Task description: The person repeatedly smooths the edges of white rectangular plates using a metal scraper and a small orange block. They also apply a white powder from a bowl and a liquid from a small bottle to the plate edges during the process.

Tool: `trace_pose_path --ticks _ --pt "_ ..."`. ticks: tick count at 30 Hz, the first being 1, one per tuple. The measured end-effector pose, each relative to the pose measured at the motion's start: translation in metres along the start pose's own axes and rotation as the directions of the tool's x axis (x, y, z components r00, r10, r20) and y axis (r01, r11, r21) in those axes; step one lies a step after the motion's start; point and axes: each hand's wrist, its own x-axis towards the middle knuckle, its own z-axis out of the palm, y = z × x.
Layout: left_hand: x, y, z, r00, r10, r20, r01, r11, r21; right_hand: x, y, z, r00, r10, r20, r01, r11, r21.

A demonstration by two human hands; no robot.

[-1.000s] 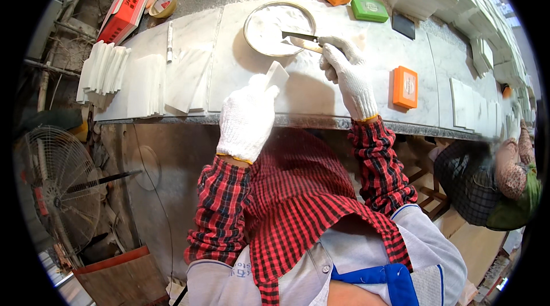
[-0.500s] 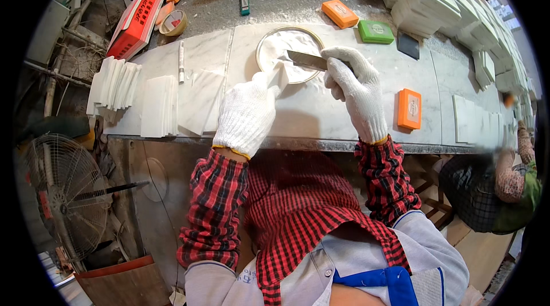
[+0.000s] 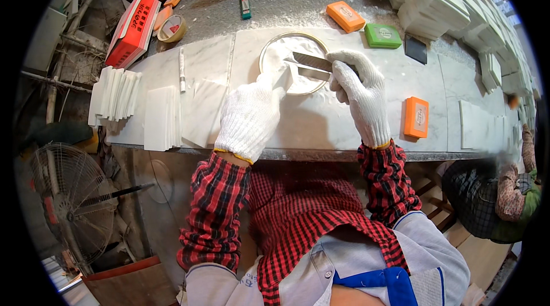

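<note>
My left hand (image 3: 247, 114) wears a white knitted glove and is closed on a thin white marble piece (image 3: 291, 79), whose tip stands over the tin. My right hand (image 3: 362, 91), gloved alike, pinches a flat metal blade (image 3: 309, 60) that points left above the same tin. A second pale strip shows just under the blade; whether it is a reflection I cannot tell. Between the hands and slightly beyond them, the round tin (image 3: 264, 53) holds white powder or paste (image 3: 276, 49). The fingertips of both gloves are partly hidden.
Stacked white slabs (image 3: 161, 118) stand left, beside a marker pen (image 3: 182, 71). Orange boxes (image 3: 346, 16) (image 3: 416, 117), a green box (image 3: 382, 36) and a dark square pad (image 3: 416, 49) lie right. White stacks (image 3: 429, 8) fill the far right. A fan (image 3: 69, 203) stands lower left; another person (image 3: 487, 197) sits right.
The blade and the white piece have come closer together over the tin. The bench has shifted slightly down in view, and both hands stay closed.
</note>
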Motion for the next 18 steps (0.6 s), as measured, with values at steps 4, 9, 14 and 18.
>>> trace_pose_path --ticks 4,9,14,18 --pt "0.000 -0.001 -0.001 1.000 0.005 0.001 -0.005 1.000 -0.031 0.000 0.002 0.000 1.000 0.004 -0.010 -0.004 1.000 0.016" --pt "0.003 -0.006 -0.002 1.000 0.009 0.019 -0.006 0.988 -0.153 0.002 0.008 0.000 0.995 -0.039 -0.093 0.033 0.997 -0.065" --pt "0.023 -0.028 -0.017 0.907 -0.016 0.421 0.308 0.708 -0.635 0.004 0.039 -0.005 0.868 -0.497 -0.010 0.420 0.744 -0.520" --pt "0.047 -0.055 -0.001 0.758 0.041 0.651 0.618 0.272 -0.737 0.003 0.040 -0.006 0.881 -0.473 -0.002 0.389 0.726 -0.568"
